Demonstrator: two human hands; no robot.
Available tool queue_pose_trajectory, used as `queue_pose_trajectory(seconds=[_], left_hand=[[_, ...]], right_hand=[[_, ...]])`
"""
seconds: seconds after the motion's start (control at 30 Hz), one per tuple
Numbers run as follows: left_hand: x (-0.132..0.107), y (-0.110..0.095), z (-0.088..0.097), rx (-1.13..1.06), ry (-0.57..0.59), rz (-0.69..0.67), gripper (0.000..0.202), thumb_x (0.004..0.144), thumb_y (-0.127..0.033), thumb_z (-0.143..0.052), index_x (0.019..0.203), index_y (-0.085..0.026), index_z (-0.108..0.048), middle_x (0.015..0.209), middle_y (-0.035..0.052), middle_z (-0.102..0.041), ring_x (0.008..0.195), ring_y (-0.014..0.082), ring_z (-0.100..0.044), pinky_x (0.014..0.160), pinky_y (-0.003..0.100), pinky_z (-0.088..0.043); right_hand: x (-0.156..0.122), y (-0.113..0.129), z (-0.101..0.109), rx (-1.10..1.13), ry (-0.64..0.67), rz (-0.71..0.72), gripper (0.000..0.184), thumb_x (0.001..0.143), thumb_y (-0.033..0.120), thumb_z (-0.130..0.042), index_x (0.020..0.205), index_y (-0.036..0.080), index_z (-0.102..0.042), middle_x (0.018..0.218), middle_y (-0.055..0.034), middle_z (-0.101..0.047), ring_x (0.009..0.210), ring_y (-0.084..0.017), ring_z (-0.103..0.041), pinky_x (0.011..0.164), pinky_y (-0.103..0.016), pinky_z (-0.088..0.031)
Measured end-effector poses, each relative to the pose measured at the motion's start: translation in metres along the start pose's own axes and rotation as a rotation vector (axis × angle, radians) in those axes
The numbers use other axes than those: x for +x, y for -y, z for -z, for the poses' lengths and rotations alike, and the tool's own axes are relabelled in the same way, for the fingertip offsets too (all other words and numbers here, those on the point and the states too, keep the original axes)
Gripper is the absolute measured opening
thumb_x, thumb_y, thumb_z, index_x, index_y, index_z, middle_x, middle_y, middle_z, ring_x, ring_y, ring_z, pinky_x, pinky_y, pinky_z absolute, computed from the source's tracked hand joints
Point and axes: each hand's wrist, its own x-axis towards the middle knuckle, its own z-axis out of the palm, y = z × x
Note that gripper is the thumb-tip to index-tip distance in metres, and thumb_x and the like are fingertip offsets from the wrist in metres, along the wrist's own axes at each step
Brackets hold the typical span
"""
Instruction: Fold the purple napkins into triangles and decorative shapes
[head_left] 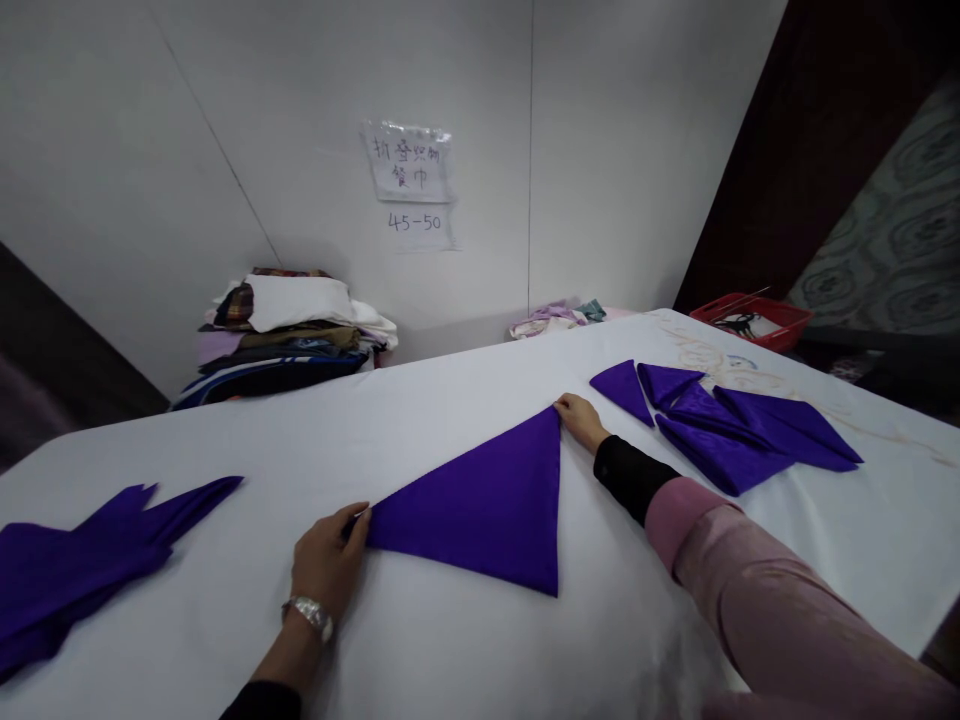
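At the lower left of the frame a loose purple cloth [75, 575] lies in uneven folds on a white table cover [637, 620], its left end cut off by the picture's edge and a narrow tip pointing right. Above and right of it, in the upper left part of the frame, a pile of clothes [292, 345] sits at the far edge of the table, with a white piece near its top and a blue-and-white striped one near its bottom. Below the pile, left of centre, the left hand [330, 560] wears a silver band [309, 617] at the wrist; its thumb and fingers pinch the left corner of the purple triangle [480, 505]. That triangle lies flat at the centre of the lower half, narrow at the left, with a nearly upright edge at the right. On the wall above, at upper centre, hangs a handwritten paper sign [411, 180], its bottom line reading 45-50. The right hand [580, 420], just right of centre, grasps the triangle's upper right corner between thumb and fingers; a black cuff [634, 475] and a pink sleeve [787, 600] run down to the lower right. Beyond this hand, right of centre, several folded purple pieces [727, 440] lie close together, and a red basket [784, 322] stands behind them.
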Motion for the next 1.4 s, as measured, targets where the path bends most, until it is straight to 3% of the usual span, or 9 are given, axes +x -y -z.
queue_pose_trajectory(seconds=[0.37, 0.67, 0.87, 1.17, 1.4], left_hand=[[0.001, -0.002, 0.000, 0.042, 0.010, 0.028, 0.049, 0.074, -0.052, -0.041, 0.099, -0.020, -0.068, 0.084, 0.0068, -0.071, 0.083, 0.0263, -0.063, 0.078, 0.037, -0.047], [-0.001, -0.004, 0.003, 0.000, 0.020, 0.152, 0.050, 0.077, -0.051, -0.036, 0.100, -0.019, -0.067, 0.090, 0.0084, -0.070, 0.089, 0.0264, -0.062, 0.079, 0.036, -0.046], [0.000, -0.003, 0.004, 0.016, 0.044, 0.136, 0.051, 0.075, -0.050, -0.038, 0.102, -0.019, -0.067, 0.085, 0.0077, -0.070, 0.089, 0.0273, -0.061, 0.080, 0.037, -0.045], [-0.001, 0.003, 0.001, 0.024, 0.018, 0.140, 0.052, 0.074, -0.053, -0.040, 0.104, -0.020, -0.066, 0.088, 0.0074, -0.069, 0.087, 0.0266, -0.061, 0.078, 0.037, -0.046], [-0.001, -0.001, 0.003, 0.014, 0.024, 0.155, 0.050, 0.073, -0.051, -0.040, 0.102, -0.021, -0.067, 0.088, 0.0072, -0.070, 0.086, 0.0275, -0.062, 0.075, 0.038, -0.047]], right_hand=[[0.003, -0.001, -0.001, -0.102, -0.015, 0.036, 0.015, 0.083, 0.025, -0.052, 0.081, 0.019, -0.065, 0.088, -0.0049, -0.065, 0.081, -0.017, -0.055, 0.067, -0.026, -0.035], [0.002, -0.006, -0.002, -0.088, -0.040, 0.065, 0.016, 0.085, 0.025, -0.049, 0.081, 0.019, -0.064, 0.085, -0.0034, -0.064, 0.078, -0.016, -0.054, 0.067, -0.025, -0.036], [0.006, -0.007, -0.004, -0.081, -0.051, 0.071, 0.015, 0.083, 0.026, -0.052, 0.078, 0.018, -0.064, 0.088, -0.0051, -0.063, 0.081, -0.017, -0.054, 0.068, -0.026, -0.036], [0.008, -0.014, -0.009, -0.026, -0.109, 0.156, 0.011, 0.080, 0.021, -0.054, 0.072, 0.019, -0.062, 0.099, -0.0076, -0.063, 0.098, -0.021, -0.052, 0.086, -0.032, -0.037], [-0.017, -0.013, -0.002, 0.065, -0.115, 0.278, 0.012, 0.082, 0.026, -0.055, 0.072, 0.022, -0.061, 0.119, -0.0059, -0.059, 0.114, -0.020, -0.047, 0.098, -0.034, -0.033]])
